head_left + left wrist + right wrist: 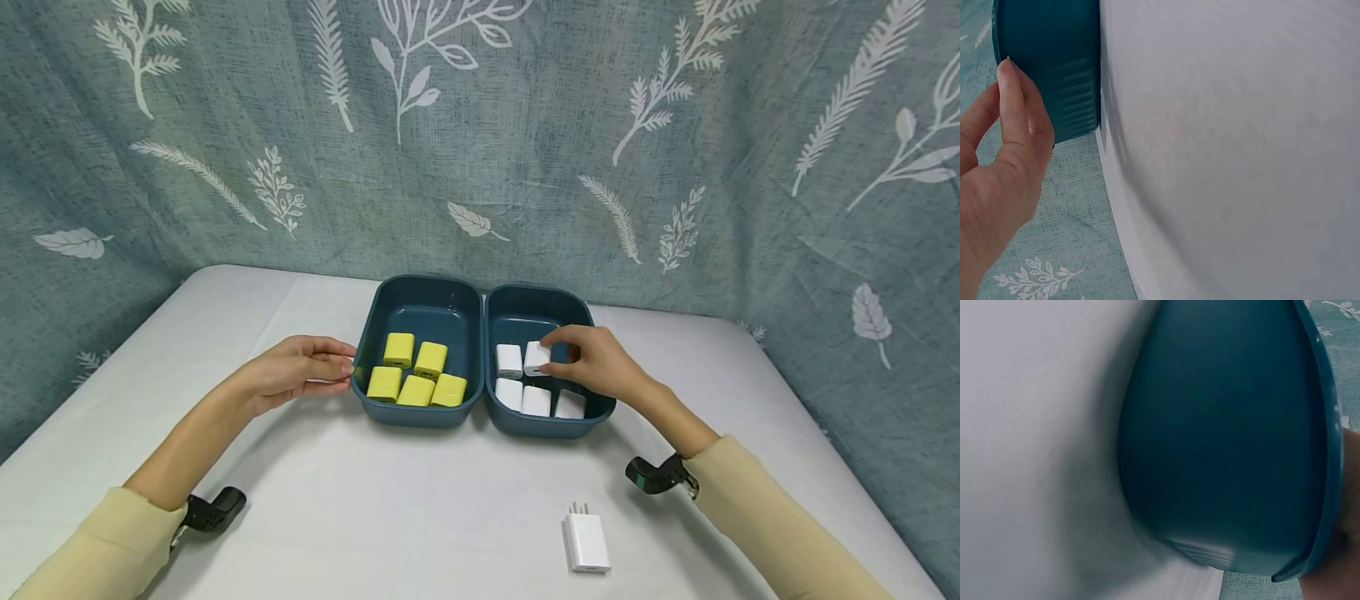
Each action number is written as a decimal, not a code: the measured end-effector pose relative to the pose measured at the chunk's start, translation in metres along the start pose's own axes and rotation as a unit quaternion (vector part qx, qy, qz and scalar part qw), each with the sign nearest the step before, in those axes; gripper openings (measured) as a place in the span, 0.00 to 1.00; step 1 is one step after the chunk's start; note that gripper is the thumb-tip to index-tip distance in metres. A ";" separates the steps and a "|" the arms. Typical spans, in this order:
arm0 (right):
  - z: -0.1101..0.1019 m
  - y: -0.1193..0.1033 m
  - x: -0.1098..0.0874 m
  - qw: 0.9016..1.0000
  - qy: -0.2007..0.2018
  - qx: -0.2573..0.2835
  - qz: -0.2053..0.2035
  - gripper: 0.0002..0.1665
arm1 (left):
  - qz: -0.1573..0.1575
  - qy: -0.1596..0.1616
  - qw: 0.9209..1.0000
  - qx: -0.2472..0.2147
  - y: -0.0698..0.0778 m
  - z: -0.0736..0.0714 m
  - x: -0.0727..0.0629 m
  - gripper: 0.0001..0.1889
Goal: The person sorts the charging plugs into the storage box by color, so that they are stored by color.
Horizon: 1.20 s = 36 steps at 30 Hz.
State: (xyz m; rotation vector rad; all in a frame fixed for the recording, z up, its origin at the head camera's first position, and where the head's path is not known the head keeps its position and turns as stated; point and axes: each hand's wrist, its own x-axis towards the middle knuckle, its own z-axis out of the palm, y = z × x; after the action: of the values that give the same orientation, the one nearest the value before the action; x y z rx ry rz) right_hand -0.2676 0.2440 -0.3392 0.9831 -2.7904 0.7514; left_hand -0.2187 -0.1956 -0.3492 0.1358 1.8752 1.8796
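Observation:
In the head view, my right hand (596,358) reaches into the right blue bin (551,427) and pinches a white charger (536,358) between thumb and index finger. Several other white chargers (508,393) lie around it in that bin. My left hand (296,372) touches the left side of the left blue bin (420,415), where several yellow chargers (385,383) sit. The left wrist view shows the left fingers fairly straight against the bin's wall. In the right wrist view, the right bin's wall (1229,437) hides the fingers and the charger.
One more white charger (587,540) lies on the white tabletop (390,508) in front of the right bin, its prongs pointing away. Both bins stand side by side near the table's back edge. Behind them hangs a green leaf-patterned cloth (525,192).

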 end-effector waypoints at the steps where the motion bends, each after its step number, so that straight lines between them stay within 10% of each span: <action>1: 0.000 0.001 0.000 1.000 -0.001 0.000 0.001 0.22 | 0.000 0.001 1.000 0.000 0.000 0.000 0.000 0.24; 36: -0.022 -0.012 -0.022 1.000 0.013 0.004 0.016 0.24 | -0.002 0.000 1.000 0.013 0.001 0.002 -0.001 0.24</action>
State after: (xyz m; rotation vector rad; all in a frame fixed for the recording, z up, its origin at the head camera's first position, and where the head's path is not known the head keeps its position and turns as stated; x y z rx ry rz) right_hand -0.2447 0.2584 -0.3201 0.9258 -2.7894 0.7737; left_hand -0.2176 -0.1943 -0.3475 0.1410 1.8996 1.8517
